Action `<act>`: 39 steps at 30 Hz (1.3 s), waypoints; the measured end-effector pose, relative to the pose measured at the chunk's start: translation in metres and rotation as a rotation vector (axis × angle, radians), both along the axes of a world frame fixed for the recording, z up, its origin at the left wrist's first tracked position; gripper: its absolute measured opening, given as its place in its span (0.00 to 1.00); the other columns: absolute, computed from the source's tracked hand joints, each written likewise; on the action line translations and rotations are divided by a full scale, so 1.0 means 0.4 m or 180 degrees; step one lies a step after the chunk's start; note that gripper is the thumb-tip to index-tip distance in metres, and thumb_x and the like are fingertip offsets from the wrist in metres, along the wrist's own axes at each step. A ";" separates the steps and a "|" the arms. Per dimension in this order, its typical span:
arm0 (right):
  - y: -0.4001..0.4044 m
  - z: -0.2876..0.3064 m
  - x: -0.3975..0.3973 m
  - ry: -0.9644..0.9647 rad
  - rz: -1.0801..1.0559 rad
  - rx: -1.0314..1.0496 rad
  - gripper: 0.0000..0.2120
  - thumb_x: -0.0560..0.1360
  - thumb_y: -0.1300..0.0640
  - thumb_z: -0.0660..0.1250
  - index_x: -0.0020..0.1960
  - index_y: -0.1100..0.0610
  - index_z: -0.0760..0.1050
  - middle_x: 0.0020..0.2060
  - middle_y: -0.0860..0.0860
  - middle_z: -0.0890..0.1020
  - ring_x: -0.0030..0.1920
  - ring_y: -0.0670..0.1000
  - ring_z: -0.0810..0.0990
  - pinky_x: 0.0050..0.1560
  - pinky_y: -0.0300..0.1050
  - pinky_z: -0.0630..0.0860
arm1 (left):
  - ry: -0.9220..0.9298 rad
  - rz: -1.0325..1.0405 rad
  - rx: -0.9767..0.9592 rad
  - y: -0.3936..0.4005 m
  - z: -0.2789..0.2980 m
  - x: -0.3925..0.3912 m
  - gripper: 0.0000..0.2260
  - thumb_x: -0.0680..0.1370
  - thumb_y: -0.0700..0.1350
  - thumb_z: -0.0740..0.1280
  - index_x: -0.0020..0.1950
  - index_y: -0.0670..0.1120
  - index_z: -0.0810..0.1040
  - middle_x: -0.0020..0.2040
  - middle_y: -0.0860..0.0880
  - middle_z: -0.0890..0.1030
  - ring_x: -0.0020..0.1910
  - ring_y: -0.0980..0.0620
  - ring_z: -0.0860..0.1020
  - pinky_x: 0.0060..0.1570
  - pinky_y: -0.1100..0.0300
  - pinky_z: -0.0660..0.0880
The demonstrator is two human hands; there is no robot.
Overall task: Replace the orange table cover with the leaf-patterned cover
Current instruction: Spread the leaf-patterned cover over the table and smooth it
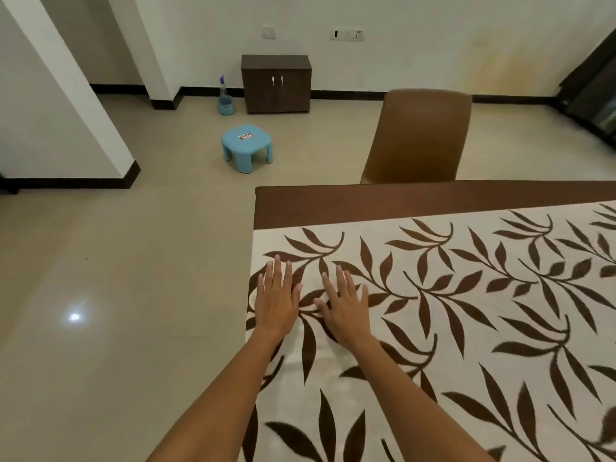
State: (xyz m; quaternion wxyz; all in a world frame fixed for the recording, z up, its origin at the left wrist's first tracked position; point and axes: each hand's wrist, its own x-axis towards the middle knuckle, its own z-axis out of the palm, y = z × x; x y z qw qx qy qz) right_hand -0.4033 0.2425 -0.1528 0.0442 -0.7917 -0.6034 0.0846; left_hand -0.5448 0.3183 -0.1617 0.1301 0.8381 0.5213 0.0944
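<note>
The leaf-patterned cover (466, 311), cream with dark brown leaves, lies spread over the table. A strip of bare brown table top (416, 203) shows along the far edge. My left hand (276, 300) rests flat on the cover near its left edge, fingers straight. My right hand (345, 305) lies flat beside it, fingers spread and pointing away from me. Neither hand holds anything. No orange cover is in view.
A brown chair (420, 135) stands at the table's far side. On the tiled floor to the left are a blue plastic stool (246, 141), a spray bottle in a blue bucket (225, 100) and a small dark cabinet (276, 83) against the wall.
</note>
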 end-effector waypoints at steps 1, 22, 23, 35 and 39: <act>0.017 -0.018 0.001 -0.0035 0.0029 -0.0056 0.37 0.72 0.33 0.26 0.77 0.47 0.43 0.77 0.53 0.44 0.76 0.55 0.40 0.71 0.63 0.43 | -0.0015 -0.0020 -0.0062 0.014 -0.016 0.003 0.37 0.77 0.61 0.28 0.77 0.44 0.56 0.77 0.41 0.55 0.76 0.43 0.53 0.72 0.47 0.49; -0.373 -0.026 -0.086 0.0457 -0.0783 0.0505 0.29 0.80 0.41 0.45 0.77 0.51 0.49 0.77 0.52 0.47 0.76 0.53 0.46 0.72 0.61 0.44 | -0.0314 -0.0519 -0.0253 -0.373 -0.006 -0.088 0.29 0.81 0.53 0.52 0.78 0.44 0.49 0.79 0.45 0.45 0.77 0.48 0.44 0.74 0.51 0.44; -0.455 -0.032 -0.101 0.0402 -0.1012 0.0417 0.28 0.80 0.41 0.44 0.77 0.52 0.49 0.77 0.53 0.47 0.76 0.53 0.47 0.72 0.63 0.46 | -0.0239 -0.0592 -0.0353 -0.465 -0.012 -0.113 0.29 0.80 0.53 0.53 0.78 0.45 0.50 0.79 0.45 0.46 0.77 0.48 0.45 0.74 0.52 0.43; -0.924 -0.028 -0.173 0.0405 -0.1436 0.0218 0.27 0.80 0.42 0.46 0.74 0.55 0.59 0.76 0.54 0.56 0.76 0.51 0.52 0.71 0.58 0.52 | 0.0319 -0.0675 -0.0545 -0.795 0.033 -0.223 0.29 0.82 0.58 0.43 0.76 0.41 0.60 0.77 0.41 0.57 0.76 0.45 0.54 0.73 0.53 0.48; -1.104 0.053 -0.118 0.0542 -0.1776 0.0817 0.27 0.81 0.41 0.46 0.65 0.55 0.74 0.69 0.54 0.70 0.71 0.52 0.63 0.70 0.56 0.55 | 0.0154 -0.1027 -0.0344 -0.954 0.116 -0.123 0.29 0.82 0.56 0.44 0.60 0.42 0.80 0.66 0.39 0.75 0.67 0.42 0.71 0.67 0.45 0.67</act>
